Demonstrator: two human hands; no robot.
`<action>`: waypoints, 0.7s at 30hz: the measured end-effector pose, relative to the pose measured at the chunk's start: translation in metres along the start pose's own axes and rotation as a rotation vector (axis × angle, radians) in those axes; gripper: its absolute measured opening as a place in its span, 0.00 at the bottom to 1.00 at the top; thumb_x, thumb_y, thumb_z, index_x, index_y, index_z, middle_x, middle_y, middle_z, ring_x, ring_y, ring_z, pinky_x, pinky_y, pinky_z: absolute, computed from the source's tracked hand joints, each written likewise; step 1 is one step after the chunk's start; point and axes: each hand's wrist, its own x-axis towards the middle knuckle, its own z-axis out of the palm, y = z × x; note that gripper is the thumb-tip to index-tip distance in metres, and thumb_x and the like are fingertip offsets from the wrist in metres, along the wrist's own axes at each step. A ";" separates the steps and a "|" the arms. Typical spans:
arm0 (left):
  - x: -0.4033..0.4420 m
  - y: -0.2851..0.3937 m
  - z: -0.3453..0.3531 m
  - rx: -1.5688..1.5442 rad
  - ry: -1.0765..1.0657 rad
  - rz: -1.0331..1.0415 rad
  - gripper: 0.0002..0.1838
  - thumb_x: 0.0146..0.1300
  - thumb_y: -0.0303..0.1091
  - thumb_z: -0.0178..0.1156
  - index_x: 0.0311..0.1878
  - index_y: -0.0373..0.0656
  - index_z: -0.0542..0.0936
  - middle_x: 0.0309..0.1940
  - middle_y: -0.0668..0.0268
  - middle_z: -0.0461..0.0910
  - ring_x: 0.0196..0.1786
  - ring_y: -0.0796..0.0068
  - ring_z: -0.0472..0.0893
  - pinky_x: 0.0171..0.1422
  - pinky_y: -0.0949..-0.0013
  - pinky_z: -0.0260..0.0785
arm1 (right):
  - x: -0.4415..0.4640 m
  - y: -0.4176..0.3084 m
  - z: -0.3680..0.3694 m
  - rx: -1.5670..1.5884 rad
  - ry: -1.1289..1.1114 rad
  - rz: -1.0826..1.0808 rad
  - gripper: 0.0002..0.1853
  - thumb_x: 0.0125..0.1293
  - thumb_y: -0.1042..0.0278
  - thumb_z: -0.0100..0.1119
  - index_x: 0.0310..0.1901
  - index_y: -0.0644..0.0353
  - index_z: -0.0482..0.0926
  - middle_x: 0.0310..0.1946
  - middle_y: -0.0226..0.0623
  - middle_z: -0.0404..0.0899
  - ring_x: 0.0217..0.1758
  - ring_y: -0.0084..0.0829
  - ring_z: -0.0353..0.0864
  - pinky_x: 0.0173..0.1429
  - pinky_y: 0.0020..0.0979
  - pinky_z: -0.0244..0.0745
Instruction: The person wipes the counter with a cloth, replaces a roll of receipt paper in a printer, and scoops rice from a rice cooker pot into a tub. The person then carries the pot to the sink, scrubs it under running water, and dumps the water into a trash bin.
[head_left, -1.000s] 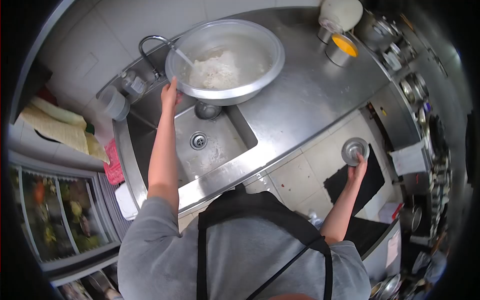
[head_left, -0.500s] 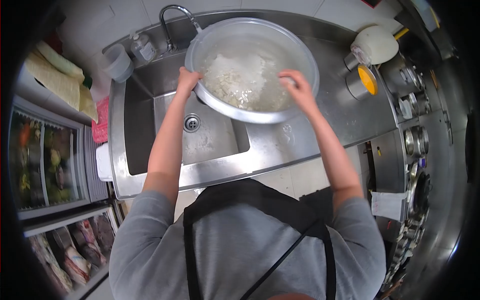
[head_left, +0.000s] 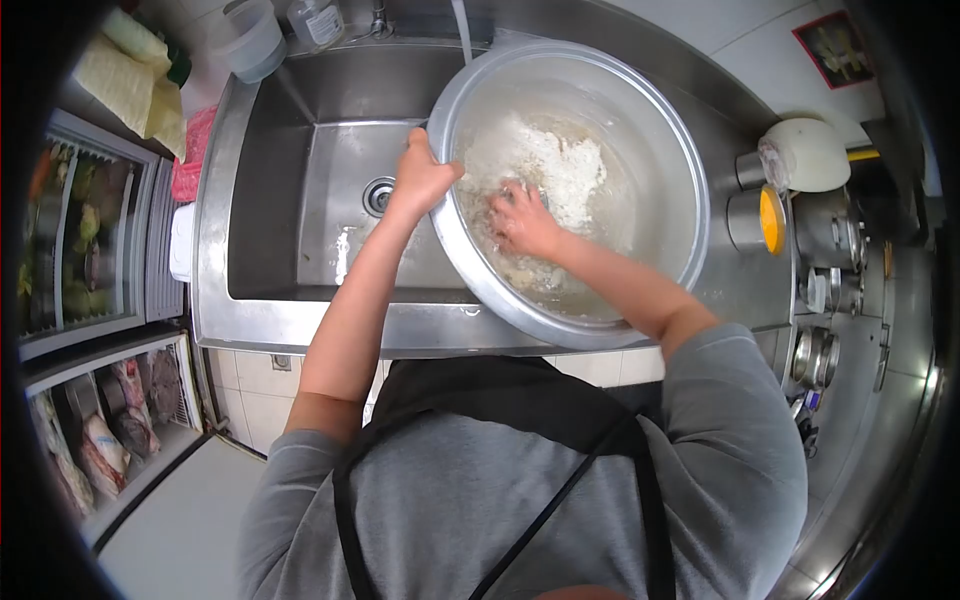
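A large round metal basin (head_left: 672,140) stands on the steel counter, its left side over the edge of the sink. It holds cloudy water and a heap of white, grainy food (head_left: 572,180), too blurred for me to name its kind. My left hand (head_left: 425,180) grips the basin's left rim, thumb over the edge. Inside the basin, my right hand (head_left: 525,218) reaches into the water at the left of the white heap, its fingers spread and partly under the surface.
The steel sink (head_left: 335,215) with its drain (head_left: 379,197) lies to the left. A thin water stream (head_left: 462,30) falls by the basin's far rim. A plastic tub (head_left: 252,45) and a pump bottle (head_left: 318,22) stand behind the sink. Metal pots (head_left: 745,222) stand at the right.
The basin has come nearer and stands further right in view. My right hand has gone from above its right side down into the water. My left hand still holds the rim.
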 end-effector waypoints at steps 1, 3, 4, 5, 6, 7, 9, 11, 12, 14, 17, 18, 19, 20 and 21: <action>0.002 -0.001 -0.001 0.002 0.008 -0.008 0.24 0.38 0.31 0.58 0.39 0.30 0.63 0.32 0.43 0.74 0.37 0.51 0.77 0.42 0.63 0.67 | 0.012 0.006 0.010 0.026 0.042 0.072 0.15 0.48 0.54 0.55 0.35 0.51 0.77 0.45 0.35 0.69 0.54 0.46 0.60 0.50 0.49 0.58; 0.007 -0.001 -0.001 -0.048 0.009 0.035 0.24 0.37 0.31 0.58 0.39 0.30 0.64 0.32 0.43 0.74 0.37 0.50 0.76 0.42 0.63 0.67 | 0.019 0.019 0.020 0.050 0.080 0.145 0.16 0.48 0.54 0.54 0.37 0.52 0.77 0.45 0.35 0.68 0.53 0.47 0.60 0.50 0.49 0.59; 0.007 -0.003 0.000 -0.056 0.007 0.029 0.24 0.37 0.31 0.58 0.39 0.30 0.64 0.32 0.43 0.74 0.37 0.50 0.76 0.42 0.63 0.67 | 0.018 0.022 0.022 0.055 0.106 0.164 0.16 0.48 0.54 0.54 0.38 0.53 0.76 0.45 0.35 0.68 0.53 0.47 0.60 0.50 0.49 0.59; 0.010 -0.003 0.000 -0.026 0.010 0.045 0.23 0.37 0.31 0.58 0.38 0.30 0.65 0.32 0.43 0.74 0.37 0.51 0.76 0.43 0.63 0.67 | 0.019 0.027 0.022 0.054 0.137 0.180 0.17 0.49 0.54 0.54 0.39 0.53 0.76 0.45 0.34 0.68 0.53 0.47 0.61 0.50 0.50 0.59; 0.012 -0.003 -0.002 0.010 0.012 0.060 0.23 0.37 0.31 0.58 0.38 0.30 0.66 0.32 0.44 0.74 0.38 0.51 0.76 0.43 0.63 0.67 | 0.014 0.019 0.010 0.052 0.137 0.177 0.17 0.49 0.54 0.54 0.39 0.53 0.76 0.45 0.34 0.68 0.53 0.47 0.61 0.50 0.50 0.59; 0.015 -0.002 -0.003 0.009 0.013 0.060 0.23 0.37 0.31 0.58 0.38 0.30 0.66 0.32 0.44 0.74 0.38 0.51 0.76 0.43 0.63 0.67 | -0.001 0.005 -0.005 0.069 0.021 0.165 0.16 0.49 0.56 0.55 0.38 0.53 0.76 0.45 0.34 0.69 0.53 0.46 0.61 0.52 0.48 0.57; 0.019 0.006 -0.002 -0.074 0.046 -0.026 0.22 0.37 0.30 0.58 0.38 0.31 0.67 0.34 0.45 0.74 0.39 0.53 0.76 0.44 0.64 0.66 | -0.016 -0.005 -0.017 0.087 -0.105 0.154 0.15 0.48 0.58 0.57 0.37 0.53 0.76 0.45 0.33 0.69 0.54 0.45 0.61 0.53 0.47 0.56; 0.024 -0.007 0.005 -0.146 0.004 0.005 0.21 0.38 0.29 0.58 0.39 0.31 0.68 0.34 0.46 0.74 0.40 0.54 0.76 0.45 0.65 0.66 | -0.022 -0.004 -0.011 0.086 -0.063 0.194 0.14 0.48 0.59 0.57 0.36 0.54 0.76 0.44 0.34 0.69 0.52 0.45 0.62 0.53 0.47 0.57; 0.026 -0.009 0.006 -0.208 -0.033 0.038 0.21 0.38 0.29 0.57 0.39 0.32 0.68 0.34 0.47 0.75 0.40 0.55 0.76 0.46 0.66 0.66 | -0.011 0.001 -0.002 -0.001 0.019 0.250 0.13 0.48 0.58 0.57 0.34 0.55 0.76 0.43 0.33 0.70 0.51 0.44 0.63 0.52 0.47 0.57; 0.026 -0.010 0.006 -0.236 -0.040 0.033 0.22 0.38 0.29 0.57 0.40 0.32 0.68 0.35 0.47 0.75 0.40 0.56 0.76 0.46 0.66 0.65 | 0.012 0.020 0.012 -0.057 0.032 0.371 0.12 0.49 0.58 0.57 0.32 0.55 0.77 0.42 0.33 0.71 0.50 0.44 0.64 0.50 0.47 0.58; 0.024 -0.011 0.006 -0.278 -0.042 0.030 0.22 0.38 0.29 0.57 0.40 0.32 0.68 0.35 0.47 0.75 0.41 0.56 0.76 0.47 0.67 0.65 | 0.031 0.047 0.022 -0.103 0.069 0.537 0.11 0.49 0.58 0.57 0.30 0.55 0.77 0.40 0.33 0.73 0.50 0.44 0.65 0.47 0.47 0.59; 0.025 -0.011 0.008 -0.300 -0.033 0.027 0.22 0.38 0.29 0.58 0.40 0.32 0.68 0.35 0.48 0.75 0.41 0.56 0.76 0.47 0.67 0.65 | 0.033 0.052 0.021 -0.093 0.087 0.573 0.10 0.48 0.58 0.57 0.29 0.55 0.77 0.40 0.33 0.73 0.49 0.44 0.65 0.46 0.47 0.59; 0.026 -0.012 0.009 -0.309 -0.032 0.030 0.22 0.38 0.29 0.58 0.40 0.32 0.68 0.35 0.48 0.75 0.41 0.56 0.76 0.47 0.67 0.65 | 0.031 0.052 0.021 -0.101 0.084 0.569 0.10 0.48 0.58 0.57 0.29 0.55 0.77 0.40 0.33 0.73 0.49 0.44 0.65 0.46 0.47 0.59; 0.025 -0.013 0.010 -0.323 -0.041 0.020 0.22 0.38 0.28 0.58 0.41 0.32 0.67 0.35 0.48 0.75 0.41 0.57 0.76 0.47 0.67 0.65 | 0.033 0.049 0.017 -0.095 0.021 0.597 0.11 0.48 0.58 0.57 0.29 0.55 0.77 0.40 0.33 0.74 0.49 0.44 0.65 0.46 0.47 0.60; 0.026 -0.014 0.009 -0.334 -0.051 0.011 0.23 0.38 0.28 0.58 0.41 0.32 0.67 0.36 0.48 0.75 0.41 0.57 0.76 0.47 0.67 0.65 | 0.036 0.046 0.013 -0.088 -0.039 0.627 0.11 0.47 0.58 0.58 0.29 0.55 0.78 0.39 0.34 0.74 0.50 0.44 0.65 0.46 0.48 0.60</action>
